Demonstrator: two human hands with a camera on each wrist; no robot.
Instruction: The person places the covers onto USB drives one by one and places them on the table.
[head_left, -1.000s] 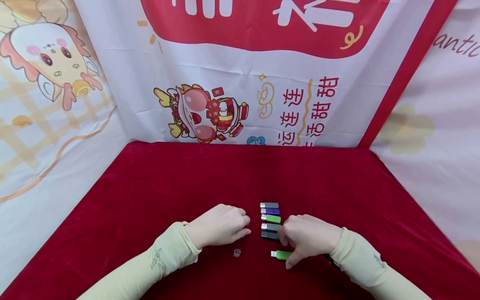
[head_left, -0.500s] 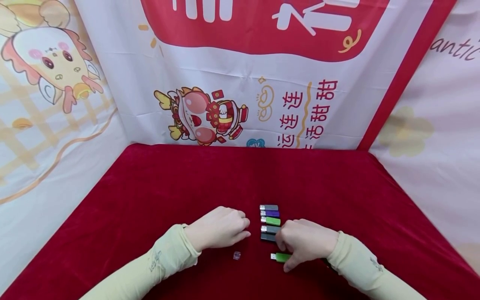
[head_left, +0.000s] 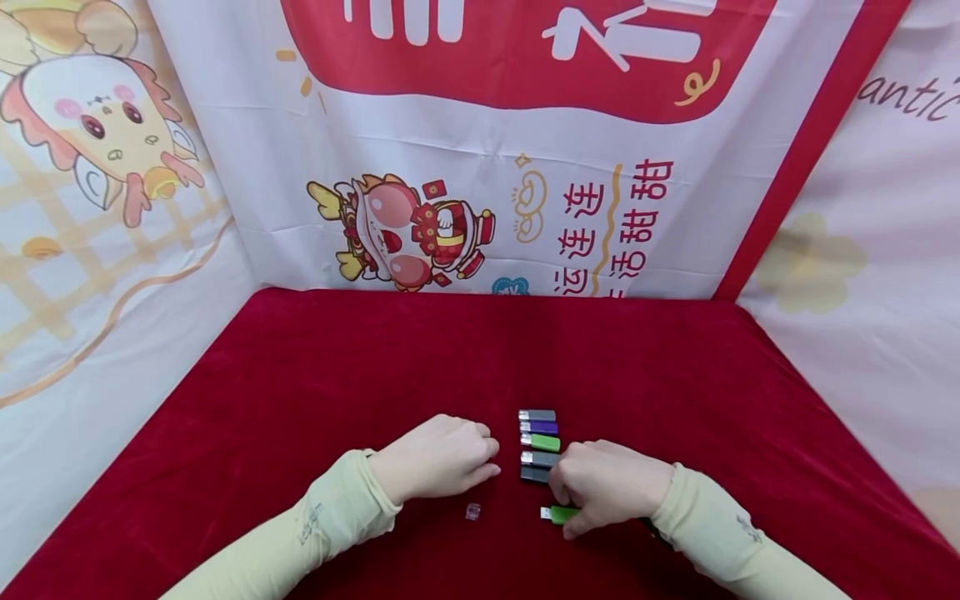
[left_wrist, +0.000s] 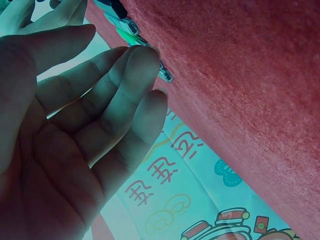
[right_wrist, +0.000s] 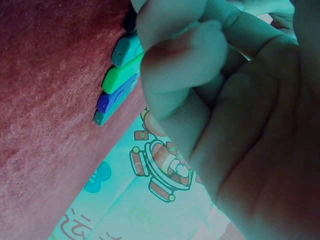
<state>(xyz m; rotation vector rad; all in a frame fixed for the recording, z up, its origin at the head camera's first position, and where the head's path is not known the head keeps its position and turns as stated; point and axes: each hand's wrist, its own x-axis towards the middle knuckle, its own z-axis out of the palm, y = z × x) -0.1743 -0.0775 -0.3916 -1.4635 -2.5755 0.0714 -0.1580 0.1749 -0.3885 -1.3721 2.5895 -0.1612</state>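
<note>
My right hand [head_left: 609,479] bends down over a green USB stick [head_left: 557,514], its thumb and forefinger at the stick's two long sides. The metal plug points left, uncovered, while the far end is hidden under the hand. In the right wrist view the fingers [right_wrist: 185,55] are curled. My left hand [head_left: 438,458] hovers left of the row of sticks with loosely bent fingers and nothing in them, as the left wrist view of its palm [left_wrist: 55,170] confirms. A small clear cap [head_left: 473,512] lies on the cloth below the left hand.
Several USB sticks lie in a row: grey [head_left: 537,415], purple [head_left: 542,427], light green [head_left: 543,442], another grey [head_left: 542,458] and a dark one [head_left: 534,474] partly behind the right fingers. Red velvet cloth [head_left: 360,358] covers the table. Printed white curtains [head_left: 465,133] enclose it.
My right hand has slid slightly left along the green USB stick, and its thumb has come closer to the stick's side. The left hand and the row stay as they were.
</note>
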